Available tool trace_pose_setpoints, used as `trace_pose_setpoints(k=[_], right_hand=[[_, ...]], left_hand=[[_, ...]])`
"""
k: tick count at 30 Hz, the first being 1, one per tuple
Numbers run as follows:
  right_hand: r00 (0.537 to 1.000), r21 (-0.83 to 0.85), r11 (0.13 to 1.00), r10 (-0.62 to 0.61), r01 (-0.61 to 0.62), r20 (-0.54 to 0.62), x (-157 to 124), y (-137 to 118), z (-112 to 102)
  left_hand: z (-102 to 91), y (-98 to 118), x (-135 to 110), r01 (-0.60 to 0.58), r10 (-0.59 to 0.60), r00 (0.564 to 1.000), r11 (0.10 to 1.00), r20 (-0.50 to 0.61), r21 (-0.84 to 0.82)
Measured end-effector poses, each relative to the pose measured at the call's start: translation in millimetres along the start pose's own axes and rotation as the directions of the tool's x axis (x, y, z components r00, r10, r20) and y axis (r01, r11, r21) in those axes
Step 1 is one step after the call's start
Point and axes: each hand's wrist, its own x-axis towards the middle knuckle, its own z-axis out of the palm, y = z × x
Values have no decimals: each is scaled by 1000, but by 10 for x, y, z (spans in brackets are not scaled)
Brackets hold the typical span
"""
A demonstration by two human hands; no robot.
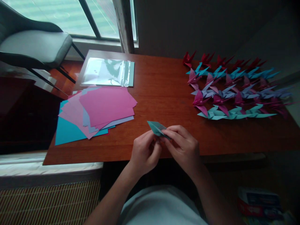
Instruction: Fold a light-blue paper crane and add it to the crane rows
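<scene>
A partly folded piece of mint-green origami paper is held up over the front part of the table, one pointed end facing away to the left. My left hand pinches its lower left side between thumb and fingers. On the right side, my right hand grips the paper, its fingertips lying over the upper edge. The lower part of the folded paper is hidden behind my fingers.
Rows of folded paper cranes in several colours stand at the right of the wooden table. Fanned coloured paper sheets lie at the left, below a clear packet of paper. A chair stands by the window.
</scene>
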Motion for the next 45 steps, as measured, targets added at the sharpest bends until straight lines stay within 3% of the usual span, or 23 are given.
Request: trace_pose_setpoints(k=[8, 15, 26, 34, 39, 45], right_hand=[[999, -67, 997, -45, 45, 5, 10, -25, -3], [997, -199, 980, -32, 18, -68, -7, -40, 46], [987, -111, 992, -83, 68, -136, -6, -114, -33], [988, -40, 999, 3, -9, -155, -36, -123, -6], [989, 11, 1000, 17, -16, -145, -32, -132, 1], [990, 141, 989, 60, -41, -129, -3, -161, -7]], left_hand=[[26, -9, -12, 43, -43, 999, 999, 1, -1], [54, -29, -16, -30, 31, 999, 994, -9, 106], [36, -24, -8, 34, -24, 993, 996, -119, 81], [82, -77, -51, 159, -193, 953, 975, -233, -157], [2, -75, -34, 76, -137, 974, 949, -180, -307], [-58, -86, -49, 121, -185, 980, 841, -71, -528]])
